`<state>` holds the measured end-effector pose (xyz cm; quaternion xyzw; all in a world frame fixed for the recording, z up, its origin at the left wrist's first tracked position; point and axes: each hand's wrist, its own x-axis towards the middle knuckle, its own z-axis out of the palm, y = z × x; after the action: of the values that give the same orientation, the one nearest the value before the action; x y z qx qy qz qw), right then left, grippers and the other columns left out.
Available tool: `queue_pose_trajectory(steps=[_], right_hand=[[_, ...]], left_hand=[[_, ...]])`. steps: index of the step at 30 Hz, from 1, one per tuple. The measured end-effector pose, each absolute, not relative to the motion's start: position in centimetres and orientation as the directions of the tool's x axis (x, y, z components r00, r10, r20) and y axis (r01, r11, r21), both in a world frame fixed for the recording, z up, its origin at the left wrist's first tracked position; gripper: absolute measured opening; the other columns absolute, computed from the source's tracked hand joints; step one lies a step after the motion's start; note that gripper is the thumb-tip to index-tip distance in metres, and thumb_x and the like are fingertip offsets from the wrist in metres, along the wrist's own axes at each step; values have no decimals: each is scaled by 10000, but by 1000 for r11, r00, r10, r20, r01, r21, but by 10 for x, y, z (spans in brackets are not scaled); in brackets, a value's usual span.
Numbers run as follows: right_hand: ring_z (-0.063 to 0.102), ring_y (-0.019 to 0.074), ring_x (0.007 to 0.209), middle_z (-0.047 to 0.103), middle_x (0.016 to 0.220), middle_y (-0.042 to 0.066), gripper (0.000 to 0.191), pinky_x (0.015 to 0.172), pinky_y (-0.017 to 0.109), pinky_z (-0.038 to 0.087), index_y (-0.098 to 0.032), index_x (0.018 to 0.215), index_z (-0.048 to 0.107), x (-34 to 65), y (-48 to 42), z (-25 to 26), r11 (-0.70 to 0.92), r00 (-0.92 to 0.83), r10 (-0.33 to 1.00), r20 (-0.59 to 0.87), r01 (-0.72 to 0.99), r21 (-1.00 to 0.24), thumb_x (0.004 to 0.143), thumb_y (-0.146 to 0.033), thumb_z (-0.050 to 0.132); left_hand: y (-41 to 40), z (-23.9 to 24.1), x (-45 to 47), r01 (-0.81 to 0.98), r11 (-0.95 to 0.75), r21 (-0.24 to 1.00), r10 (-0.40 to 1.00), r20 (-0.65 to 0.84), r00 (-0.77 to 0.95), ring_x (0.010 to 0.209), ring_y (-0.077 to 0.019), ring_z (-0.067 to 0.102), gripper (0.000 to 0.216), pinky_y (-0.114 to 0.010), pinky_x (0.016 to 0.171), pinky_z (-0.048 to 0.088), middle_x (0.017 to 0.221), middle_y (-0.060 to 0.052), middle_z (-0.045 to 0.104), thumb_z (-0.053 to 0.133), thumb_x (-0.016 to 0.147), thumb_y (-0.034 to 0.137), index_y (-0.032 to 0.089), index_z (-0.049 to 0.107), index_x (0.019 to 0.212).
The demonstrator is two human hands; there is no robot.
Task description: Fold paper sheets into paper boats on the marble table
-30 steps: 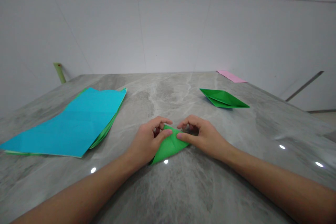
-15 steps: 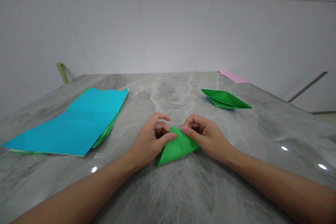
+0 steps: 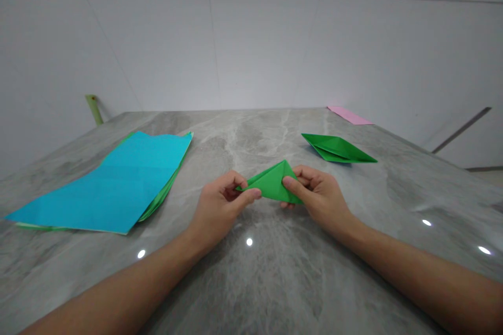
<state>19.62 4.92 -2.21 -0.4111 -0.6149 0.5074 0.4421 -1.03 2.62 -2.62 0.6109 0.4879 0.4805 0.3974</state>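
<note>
A folded green paper (image 3: 271, 182), roughly triangular with its peak upward, is held between my two hands just above the table. My left hand (image 3: 222, 201) pinches its left corner between thumb and fingers. On the other side, my right hand (image 3: 320, 193) grips the right part, thumb on the near face and fingers behind, where they are partly hidden. Beyond my right hand lies another folded green paper piece (image 3: 338, 148), shaped like a pointed boat.
To the left lies a stack of paper sheets (image 3: 113, 183), blue on top with green ones under it. A pink paper (image 3: 349, 115) rests at the far right edge of the grey marbled table (image 3: 251, 282). A white wall (image 3: 251, 47) stands behind.
The green paper has been lifted and turned, so its peak and folded layers now face up. Both hands have shifted their hold to its left and right ends.
</note>
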Motion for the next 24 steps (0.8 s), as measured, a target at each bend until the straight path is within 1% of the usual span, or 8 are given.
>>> queue_pose_trajectory(steps=[3, 6, 10, 13, 15, 19, 22, 24], right_hand=[[632, 139, 542, 717, 668, 14, 297, 539, 256, 505, -194, 857, 684, 196, 47, -21, 106, -361, 929, 75, 66, -992, 757, -467, 748], [606, 126, 504, 723, 636, 36, 311, 520, 250, 495, -171, 777, 722, 194, 45, -21, 62, -397, 918, -2, 148, -987, 732, -475, 766], [603, 123, 482, 723, 599, 48, 350, 502, 246, 493, -165, 737, 739, 192, 45, -22, 22, -380, 924, -32, 136, -990, 744, -515, 741], [615, 132, 479, 723, 585, 50, 364, 505, 253, 502, -164, 740, 738, 193, 46, -23, -4, -370, 928, -42, 101, -995, 736, -528, 745], [624, 138, 480, 723, 583, 52, 373, 510, 257, 509, -162, 755, 740, 193, 47, -23, -24, -369, 928, -54, 85, -996, 735, -534, 744], [630, 137, 480, 721, 586, 51, 373, 513, 253, 513, -164, 760, 744, 193, 46, -23, -47, -398, 915, -72, 72, -996, 747, -536, 735], [650, 140, 501, 723, 624, 42, 368, 506, 249, 519, -167, 770, 740, 192, 44, -22, -63, -435, 897, -78, 50, -997, 757, -534, 725], [667, 144, 527, 726, 664, 45, 376, 507, 245, 525, -161, 771, 730, 192, 44, -22, -76, -465, 881, -84, 37, -996, 764, -537, 714]], left_hand=[[25, -22, -9, 117, -197, 973, 980, 191, 56, 611, -153, 685, 222, -224, 557, 491, 635, -1, 701, 738, 753, 292, 174, 561, 691], [23, -20, -7, 3, -170, 985, 983, 169, 75, 626, -170, 719, 246, -234, 586, 549, 616, 14, 705, 766, 729, 276, 180, 540, 709], [21, -17, -5, -154, -78, 985, 995, 88, 56, 608, -188, 736, 362, -289, 641, 611, 648, 30, 741, 791, 719, 281, 211, 497, 918], [20, -16, -4, -155, -54, 986, 995, 67, 78, 640, -196, 747, 399, -292, 670, 621, 653, 19, 751, 791, 723, 282, 201, 553, 1034], [20, -17, -4, -132, -79, 988, 992, 90, 83, 664, -202, 751, 353, -299, 692, 627, 654, 14, 751, 792, 718, 281, 191, 623, 1015], [21, -20, -3, -157, -98, 983, 993, 106, 44, 676, -211, 753, 224, -321, 704, 640, 728, -3, 768, 788, 715, 304, 184, 707, 885], [20, -20, -2, -147, -85, 986, 996, 87, 14, 659, -212, 750, 276, -332, 685, 648, 705, 5, 760, 788, 718, 320, 190, 718, 951], [20, -19, -2, -126, -102, 987, 995, 102, -5, 637, -200, 744, 279, -319, 662, 648, 689, 13, 753, 792, 713, 317, 195, 713, 951]])
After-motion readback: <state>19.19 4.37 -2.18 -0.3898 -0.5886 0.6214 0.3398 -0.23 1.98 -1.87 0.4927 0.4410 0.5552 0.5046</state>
